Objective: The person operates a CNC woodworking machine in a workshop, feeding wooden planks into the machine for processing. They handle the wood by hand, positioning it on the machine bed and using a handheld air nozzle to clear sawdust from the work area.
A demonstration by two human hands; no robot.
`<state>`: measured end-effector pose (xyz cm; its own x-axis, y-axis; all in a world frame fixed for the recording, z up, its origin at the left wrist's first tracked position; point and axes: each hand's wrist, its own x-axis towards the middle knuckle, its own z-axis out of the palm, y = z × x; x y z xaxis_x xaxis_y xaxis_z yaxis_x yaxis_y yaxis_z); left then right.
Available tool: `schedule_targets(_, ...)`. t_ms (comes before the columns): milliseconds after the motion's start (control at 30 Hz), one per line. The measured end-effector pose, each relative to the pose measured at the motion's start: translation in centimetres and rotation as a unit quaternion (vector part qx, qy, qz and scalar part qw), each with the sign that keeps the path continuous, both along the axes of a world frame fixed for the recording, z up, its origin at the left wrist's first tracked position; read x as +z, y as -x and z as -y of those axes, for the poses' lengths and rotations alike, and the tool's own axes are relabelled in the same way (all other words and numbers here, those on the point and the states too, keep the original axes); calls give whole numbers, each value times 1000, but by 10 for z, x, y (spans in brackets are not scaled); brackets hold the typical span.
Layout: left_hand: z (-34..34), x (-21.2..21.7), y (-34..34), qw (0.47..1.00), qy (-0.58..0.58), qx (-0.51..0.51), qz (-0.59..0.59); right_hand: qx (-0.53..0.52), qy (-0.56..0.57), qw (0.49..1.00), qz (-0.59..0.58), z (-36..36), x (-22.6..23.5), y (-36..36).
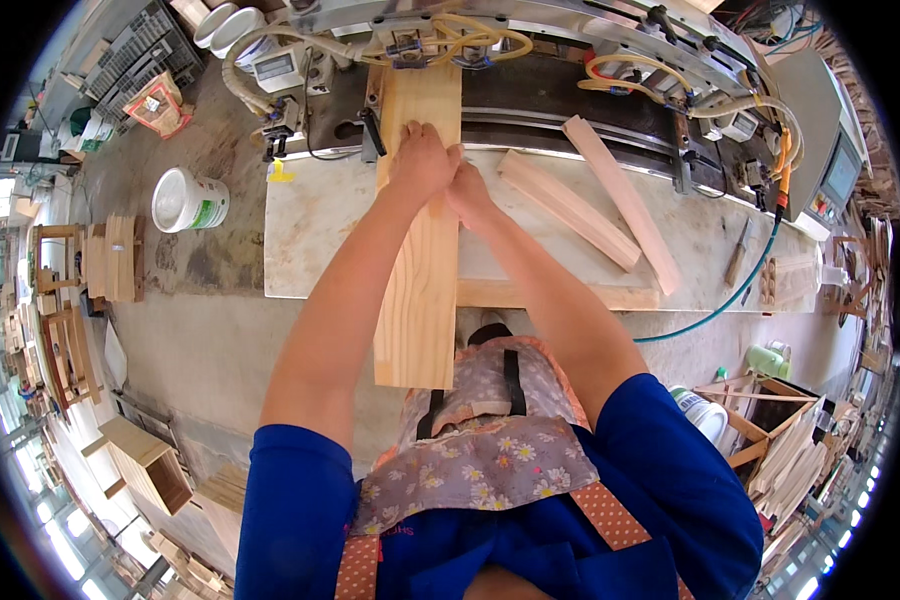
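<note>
A long pale wooden board lies lengthwise across the white worktable, its far end under the machine and its near end overhanging the table's front edge. My left hand rests flat on top of the board near the machine. My right hand presses against the board's right edge just beside the left hand. Both arms reach straight forward from my blue sleeves.
Two narrower wooden strips lie slanted on the table to the right. A white bucket stands on the floor at left, with stacks of wooden parts beyond it. A green hose hangs off the right side near a control panel.
</note>
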<state>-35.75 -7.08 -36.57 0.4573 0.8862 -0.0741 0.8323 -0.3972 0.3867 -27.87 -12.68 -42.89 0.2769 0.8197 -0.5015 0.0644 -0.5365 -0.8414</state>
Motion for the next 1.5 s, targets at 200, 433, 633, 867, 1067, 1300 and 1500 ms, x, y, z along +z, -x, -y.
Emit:
schedule_targets(200,-7,6,-25,993,-14,-17,-114,-21,-66,994,87,15,0,-16)
schedule_targets(433,-6,16,-19,991,32,-14,-125,23,-12,855,519,157,66,-113)
schedule_targets(633,-7,9,-18,993,25,-24,-114,77,25,855,512,191,70,-143)
schedule_targets(867,-4,10,-15,994,25,-13,-109,61,-3,948,311,176,122,-125)
schedule_targets(1067,-3,19,-20,988,34,-20,-147,12,22,894,447,88,101,-119)
schedule_targets(1300,-8,5,-17,992,2,-22,-124,63,-52,875,477,-16,77,-82)
schedule_targets(1500,-12,1,-10,993,-9,-28,-111,146,-200,865,437,4,55,-87)
